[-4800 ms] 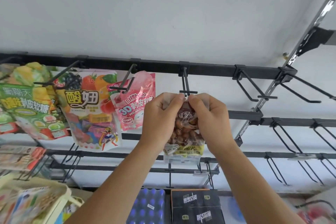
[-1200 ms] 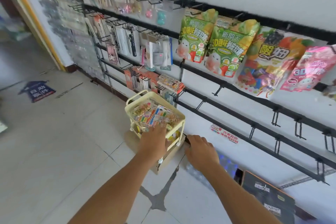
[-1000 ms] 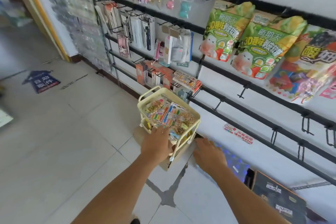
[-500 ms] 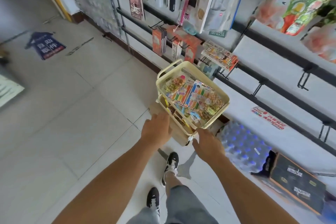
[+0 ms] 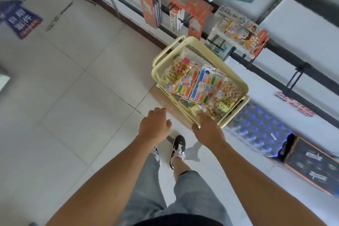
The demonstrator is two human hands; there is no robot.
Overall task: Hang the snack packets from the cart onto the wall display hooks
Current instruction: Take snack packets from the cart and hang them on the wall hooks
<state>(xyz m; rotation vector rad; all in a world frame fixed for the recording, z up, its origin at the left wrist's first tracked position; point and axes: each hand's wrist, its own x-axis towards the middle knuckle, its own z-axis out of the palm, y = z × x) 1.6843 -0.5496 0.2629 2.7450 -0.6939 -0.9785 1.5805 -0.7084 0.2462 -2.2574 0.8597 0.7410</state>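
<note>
A cream-yellow cart (image 5: 244,85) stands on the floor against the wall display. Its top tray holds clear snack packets of round nuts, one at the far left (image 5: 178,69) and one at the near right (image 5: 226,96), with colourful pencil packs (image 5: 198,82) between them. My right hand (image 5: 207,131) reaches over the cart's near rim, its fingertips on a clear packet at the near corner. My left hand (image 5: 154,124) hovers just left of the cart, loosely curled and holding nothing. An empty black hook (image 5: 295,77) hangs on the wall rail to the right.
Stationery packs (image 5: 238,29) hang on hooks directly above the cart. A shrink-wrapped pack of water bottles (image 5: 256,130) and a black box (image 5: 311,163) lie on the floor to the right. My feet (image 5: 177,147) stand just before the cart on the tiled floor.
My hands left the nut packet hanging on the high hook and came down to the cart. My view has tipped downward, and my right hand has moved up onto the cart's near corner.
</note>
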